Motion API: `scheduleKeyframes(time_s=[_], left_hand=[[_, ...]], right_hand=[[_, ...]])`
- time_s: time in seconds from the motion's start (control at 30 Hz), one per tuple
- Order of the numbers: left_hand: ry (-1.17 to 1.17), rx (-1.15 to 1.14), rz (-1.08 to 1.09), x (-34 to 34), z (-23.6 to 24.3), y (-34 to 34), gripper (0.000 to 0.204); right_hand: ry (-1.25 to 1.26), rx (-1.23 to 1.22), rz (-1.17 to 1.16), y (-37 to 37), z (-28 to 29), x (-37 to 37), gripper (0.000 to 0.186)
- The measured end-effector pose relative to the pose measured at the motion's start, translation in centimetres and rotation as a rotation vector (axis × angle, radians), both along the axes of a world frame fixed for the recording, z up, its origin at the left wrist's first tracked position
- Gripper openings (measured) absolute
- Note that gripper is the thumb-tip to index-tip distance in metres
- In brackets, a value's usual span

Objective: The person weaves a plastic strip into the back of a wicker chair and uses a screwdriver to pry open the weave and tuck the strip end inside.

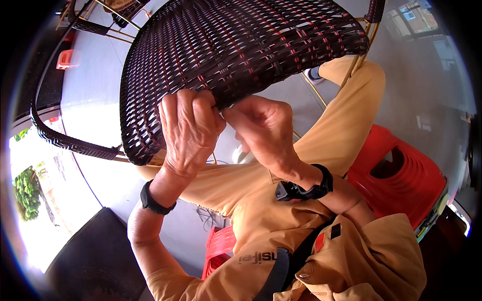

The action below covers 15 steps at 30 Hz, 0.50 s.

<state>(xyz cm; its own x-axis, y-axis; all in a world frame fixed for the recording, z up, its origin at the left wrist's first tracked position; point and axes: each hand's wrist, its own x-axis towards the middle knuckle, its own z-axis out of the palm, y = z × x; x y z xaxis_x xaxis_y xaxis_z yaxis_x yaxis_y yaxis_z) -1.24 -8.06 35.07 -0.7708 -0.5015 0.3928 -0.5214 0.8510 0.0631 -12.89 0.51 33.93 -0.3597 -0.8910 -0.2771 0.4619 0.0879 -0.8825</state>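
In front of me is a wicker chair (201,55), woven from dark brown strips with thin red ones among them. At the near edge of its weave, my left hand (190,128) has its fingers bent over the rim and closed on it. My right hand (266,130) is just to the right, its thumb and fingers pinched together close to the left fingertips. Whatever lies in that pinch is too small and covered to make out. A dark band circles each of my wrists, with a small black device at the right one.
The chair's wrapped armrest (75,143) curves out on the left, and gold metal legs (354,65) show at the right. A red plastic stool (396,175) stands right of my legs. Another red plastic piece (218,246) is beneath me. A dark panel (98,256) is lower left.
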Motion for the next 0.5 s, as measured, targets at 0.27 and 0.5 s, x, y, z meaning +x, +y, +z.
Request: scheduleKeyframes(time_s=[0.27,0.5], left_hand=[[0.055,-0.014,-0.062,0.27,-0.42,-0.35,0.024],[0.11,-0.052,-0.067,0.84,-0.58,-0.24,0.027]], right_hand=[[0.033,-0.019,-0.032,-0.05,-0.27,0.47,0.012],[-0.152,-0.028,-0.058,0.12,-0.69,0.61,0.009]])
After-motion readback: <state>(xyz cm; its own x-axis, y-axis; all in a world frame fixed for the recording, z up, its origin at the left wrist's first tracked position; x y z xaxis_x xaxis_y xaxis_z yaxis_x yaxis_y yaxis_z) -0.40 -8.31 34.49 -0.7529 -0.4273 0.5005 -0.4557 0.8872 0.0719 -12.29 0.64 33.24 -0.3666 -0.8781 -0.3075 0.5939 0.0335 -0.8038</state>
